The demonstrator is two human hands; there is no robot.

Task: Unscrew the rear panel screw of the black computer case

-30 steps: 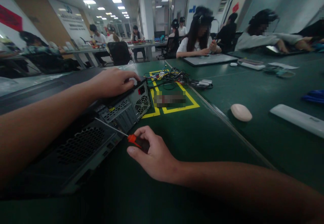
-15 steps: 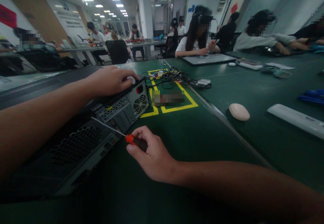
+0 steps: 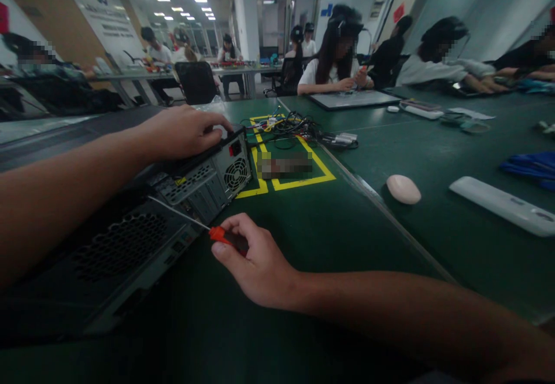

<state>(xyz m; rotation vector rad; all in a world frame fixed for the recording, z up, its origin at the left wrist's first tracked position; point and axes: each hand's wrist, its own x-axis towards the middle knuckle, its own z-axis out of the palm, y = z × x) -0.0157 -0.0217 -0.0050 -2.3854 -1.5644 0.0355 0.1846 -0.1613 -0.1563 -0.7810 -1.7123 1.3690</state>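
A dark computer case [image 3: 203, 188] lies on the green table at the left, its metal back panel with fan grille and slots facing right. My left hand [image 3: 191, 132] is on top of it, the fingers bent over the upper rear edge and gripping there. In my right hand [image 3: 262, 259] is a screwdriver [image 3: 218, 234] with an orange and dark handle. Its thin shaft points up and left to the case's back, near a vented panel. Whether the tip sits in a screw cannot be made out. The fingertips of my left hand are partly hidden.
Tangled cables [image 3: 299, 126] lie beyond the case by yellow tape [image 3: 303, 183]. A pixelated item is inside the tape. Rightward are a pale rounded object [image 3: 403, 189], a long white bar [image 3: 498, 203] and blue material [image 3: 529, 167]. Several people work at tables behind; one [image 3: 336, 54] sits opposite.
The view has shifted a little, so most things sit slightly farther left. Both hands keep their holds, with the screwdriver still pointing at the case's back.
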